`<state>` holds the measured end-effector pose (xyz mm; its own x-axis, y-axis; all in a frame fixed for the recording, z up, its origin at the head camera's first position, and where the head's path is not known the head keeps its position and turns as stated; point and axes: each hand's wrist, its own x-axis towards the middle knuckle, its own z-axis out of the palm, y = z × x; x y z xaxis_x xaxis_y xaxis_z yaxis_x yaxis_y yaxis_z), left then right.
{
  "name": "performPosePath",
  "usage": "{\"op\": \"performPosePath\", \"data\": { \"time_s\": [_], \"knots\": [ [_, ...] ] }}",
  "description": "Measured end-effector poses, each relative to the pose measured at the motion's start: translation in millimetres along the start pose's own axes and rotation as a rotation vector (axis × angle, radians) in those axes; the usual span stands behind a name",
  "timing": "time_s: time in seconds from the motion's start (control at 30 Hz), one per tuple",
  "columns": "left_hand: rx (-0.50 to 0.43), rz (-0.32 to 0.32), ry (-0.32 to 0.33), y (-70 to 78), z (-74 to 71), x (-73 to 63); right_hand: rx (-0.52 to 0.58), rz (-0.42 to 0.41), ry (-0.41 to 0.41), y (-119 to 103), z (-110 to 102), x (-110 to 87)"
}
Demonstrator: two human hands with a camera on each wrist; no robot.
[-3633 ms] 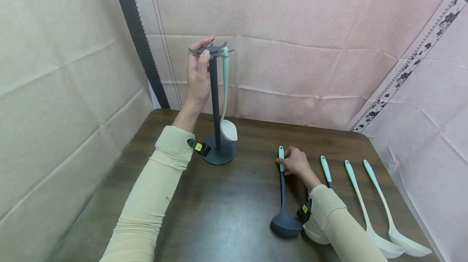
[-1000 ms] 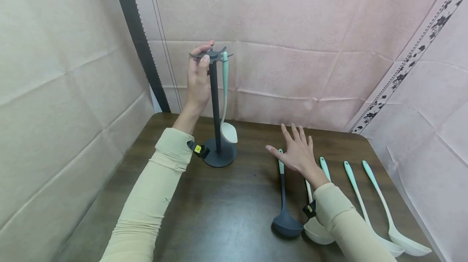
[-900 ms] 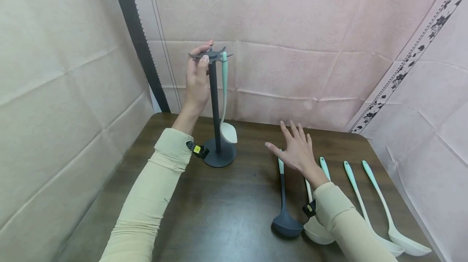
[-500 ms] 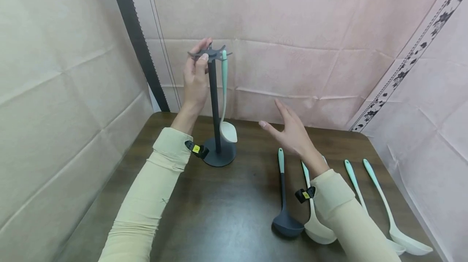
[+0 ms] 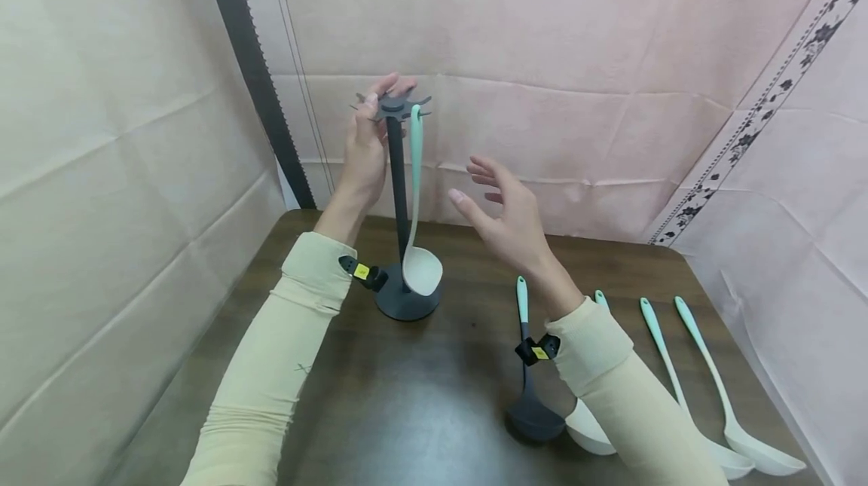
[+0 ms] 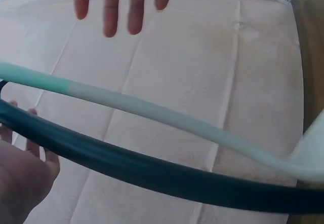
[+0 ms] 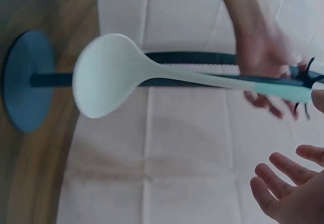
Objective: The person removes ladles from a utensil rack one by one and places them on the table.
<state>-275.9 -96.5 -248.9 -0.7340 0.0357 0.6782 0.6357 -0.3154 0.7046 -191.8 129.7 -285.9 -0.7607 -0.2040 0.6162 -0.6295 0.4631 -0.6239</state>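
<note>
A dark utensil stand (image 5: 398, 177) with a hooked top stands on the table, and a white ladle (image 5: 422, 271) with a mint handle hangs from one hook. My left hand (image 5: 366, 147) grips the hooked top, thumb in front and fingers behind. In the right wrist view that ladle (image 7: 109, 74) hangs bowl towards the stand's round base. Raised to the right of the stand, apart from it, my right hand (image 5: 508, 215) holds nothing, its fingers loosely bent and thumb spread. Under its wrist lies a dark ladle (image 5: 534, 418) with a mint handle.
Beside the dark ladle lies a white ladle bowl (image 5: 588, 429), its handle hidden by my right arm. A mint handle (image 5: 600, 298) shows behind that arm. Two white ladles lie farther right, one (image 5: 728, 460) next to the other (image 5: 766, 458). Cloth walls enclose the wooden table (image 5: 380, 403).
My right hand has let go of the dark ladle's handle and risen leftward towards the stand. The hooked top has turned in my left hand, bringing the hanging ladle round to the front.
</note>
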Motion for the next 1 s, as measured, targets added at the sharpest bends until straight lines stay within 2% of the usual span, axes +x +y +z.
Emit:
{"op": "performPosePath", "data": {
  "time_s": [0.1,0.2,0.3,0.43,0.53,0.67,0.83,1.0],
  "knots": [
    [-0.121,-0.059,-0.004,3.0,-0.8,-2.4,0.039,-0.023,0.004,-10,4,5.1],
    [-0.198,-0.079,0.02,5.0,-0.3,-7.6,0.068,-0.044,0.002,-18,7,9.0],
    [-0.17,-0.027,0.041,5.0,0.5,-13.0,0.083,-0.054,0.006,-23,10,11.8],
    [-0.062,0.063,0.066,3.5,1.6,-13.5,0.114,-0.066,0.009,-27,16,16.8],
    [0.008,0.108,0.088,0.4,0.3,-10.6,0.141,-0.067,-0.022,-28,23,20.5],
    [0.028,0.153,0.11,-4.5,-1.3,-7.4,0.156,-0.026,-0.078,-27,33,21.9],
    [0.003,0.132,0.131,-3.4,5.9,-7.0,0.167,0.038,-0.087,-22,43,23.9],
    [-0.065,0.075,0.153,-0.4,14.7,-8.3,0.184,0.045,-0.058,-19,49,28.9]
  ]
}}
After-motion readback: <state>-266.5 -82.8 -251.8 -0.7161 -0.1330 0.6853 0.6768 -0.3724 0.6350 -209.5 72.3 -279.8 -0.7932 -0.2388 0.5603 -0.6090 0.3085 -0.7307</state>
